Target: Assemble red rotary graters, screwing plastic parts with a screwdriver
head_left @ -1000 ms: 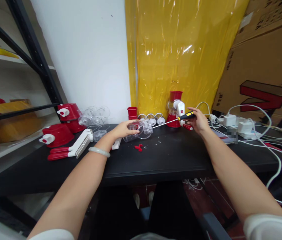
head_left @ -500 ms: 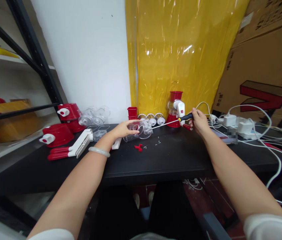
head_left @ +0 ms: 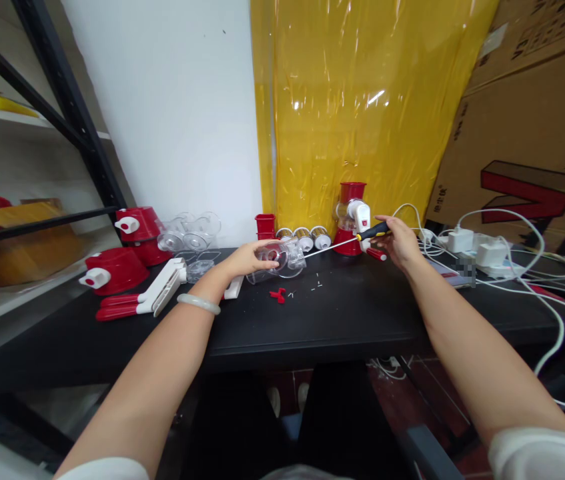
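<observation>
My left hand (head_left: 249, 259) grips a clear plastic housing (head_left: 289, 259) lying on the black table (head_left: 352, 313). In my right hand (head_left: 398, 241) is the black and yellow handle of a screwdriver (head_left: 374, 231); its long shaft points left, and the tip is at the housing's right end. A small red part (head_left: 278, 295) and several tiny screws (head_left: 317, 285) lie in front of the housing. Behind the screwdriver stands an assembled red and white grater (head_left: 352, 210). Three metal drums (head_left: 303, 239) and a red hopper (head_left: 265, 225) sit behind the housing.
On the left are red bases (head_left: 121, 270), white cranks with red handles (head_left: 155, 293) and more clear housings (head_left: 202, 231). White cables and adapters (head_left: 492, 253) spread over the right side. A large cardboard box (head_left: 522, 133) leans at the back right.
My right hand's fingers have loosened and shifted on the screwdriver handle, which has turned slightly. My left hand and the clear housing have stayed in place.
</observation>
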Demonstrator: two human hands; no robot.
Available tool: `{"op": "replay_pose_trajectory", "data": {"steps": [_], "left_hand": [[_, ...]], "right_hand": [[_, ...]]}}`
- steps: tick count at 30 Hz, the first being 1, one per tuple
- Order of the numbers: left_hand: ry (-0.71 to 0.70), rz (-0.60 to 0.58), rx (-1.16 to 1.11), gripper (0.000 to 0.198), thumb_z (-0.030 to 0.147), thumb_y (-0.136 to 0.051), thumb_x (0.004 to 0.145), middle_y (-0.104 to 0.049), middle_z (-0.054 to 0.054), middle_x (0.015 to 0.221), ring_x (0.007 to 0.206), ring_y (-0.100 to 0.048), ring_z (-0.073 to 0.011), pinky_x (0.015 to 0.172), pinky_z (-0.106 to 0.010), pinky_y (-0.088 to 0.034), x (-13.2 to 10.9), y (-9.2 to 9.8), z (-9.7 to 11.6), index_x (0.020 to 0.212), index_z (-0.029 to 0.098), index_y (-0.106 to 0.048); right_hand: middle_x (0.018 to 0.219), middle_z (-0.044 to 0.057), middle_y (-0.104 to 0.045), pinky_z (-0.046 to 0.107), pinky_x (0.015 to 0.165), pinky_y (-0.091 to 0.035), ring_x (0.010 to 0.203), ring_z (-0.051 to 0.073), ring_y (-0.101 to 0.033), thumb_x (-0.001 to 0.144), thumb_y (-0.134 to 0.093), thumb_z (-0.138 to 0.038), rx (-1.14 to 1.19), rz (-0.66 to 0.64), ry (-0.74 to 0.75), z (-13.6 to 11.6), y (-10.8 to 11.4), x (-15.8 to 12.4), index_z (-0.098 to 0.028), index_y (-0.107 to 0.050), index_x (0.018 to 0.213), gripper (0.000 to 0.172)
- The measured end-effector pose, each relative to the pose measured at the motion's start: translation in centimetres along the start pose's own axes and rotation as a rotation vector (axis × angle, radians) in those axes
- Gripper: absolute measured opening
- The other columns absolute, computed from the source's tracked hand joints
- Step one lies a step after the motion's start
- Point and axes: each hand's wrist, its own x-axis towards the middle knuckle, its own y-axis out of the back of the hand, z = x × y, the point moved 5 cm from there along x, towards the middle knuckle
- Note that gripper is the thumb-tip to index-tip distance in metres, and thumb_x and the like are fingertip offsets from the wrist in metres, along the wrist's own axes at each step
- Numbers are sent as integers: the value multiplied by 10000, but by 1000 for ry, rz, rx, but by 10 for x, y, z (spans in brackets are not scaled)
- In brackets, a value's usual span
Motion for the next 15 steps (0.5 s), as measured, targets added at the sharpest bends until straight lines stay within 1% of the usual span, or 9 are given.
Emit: {"op": "replay_pose_trajectory", "data": {"steps": [2,5,7,8,9,11,13,15], "left_hand": [[4,3,-3,687,362,-767,668,-650,-92,1213,1041,-614,-220,992,-411,-422,0,0,1,1304,205,-562],[2,5,-5,684,362,-771,662,-645,-93,1223,1064,-605,-227,995,-411,-418,-1,0,3,1295,202,-568],[3,4,-3,689,364,-772,660,-638,-96,1240,1084,-598,-232,999,-408,-416,0,0,2,1296,198,-567],[5,5,1,692,365,-772,660,-636,-97,1243,1084,-598,-232,999,-408,-416,0,0,2,1299,196,-565],[7,7,4,696,366,-771,661,-636,-98,1243,1079,-600,-232,999,-409,-417,0,0,1,1302,195,-563],[9,9,8,700,369,-770,663,-640,-98,1237,1067,-605,-230,998,-412,-420,1,0,0,1307,193,-560],[8,7,4,701,372,-768,665,-643,-98,1232,1069,-607,-230,999,-412,-421,1,0,-2,1310,194,-557],[3,-2,-6,704,375,-767,668,-644,-99,1232,1087,-604,-233,1003,-411,-421,1,-1,-2,1313,193,-553]], "right_hand": [[591,-11,-621,195,386,-421,447,116,-595,792,-603,-454,1,8,12,0,0,0,-201,-630,952,300],[529,-22,-582,200,367,-423,385,96,-528,756,-658,-536,-30,33,29,2,2,1,-193,-620,835,353],[489,-22,-555,205,350,-410,360,97,-501,763,-636,-574,-64,61,15,4,3,2,-192,-596,773,384],[479,-15,-553,210,348,-409,359,105,-507,791,-586,-590,-71,69,-5,5,4,2,-191,-589,760,400],[488,-1,-564,214,349,-410,369,114,-525,826,-515,-595,-67,70,-29,6,4,3,-187,-591,759,420],[561,32,-615,217,358,-415,425,136,-591,872,-400,-546,-39,49,-69,7,3,3,-171,-613,801,438],[653,42,-649,209,359,-403,491,153,-644,859,-408,-466,-6,25,-74,6,1,2,-162,-630,883,377],[690,24,-648,200,358,-389,515,156,-660,821,-478,-406,12,21,-47,4,1,1,-172,-628,961,311]]}}
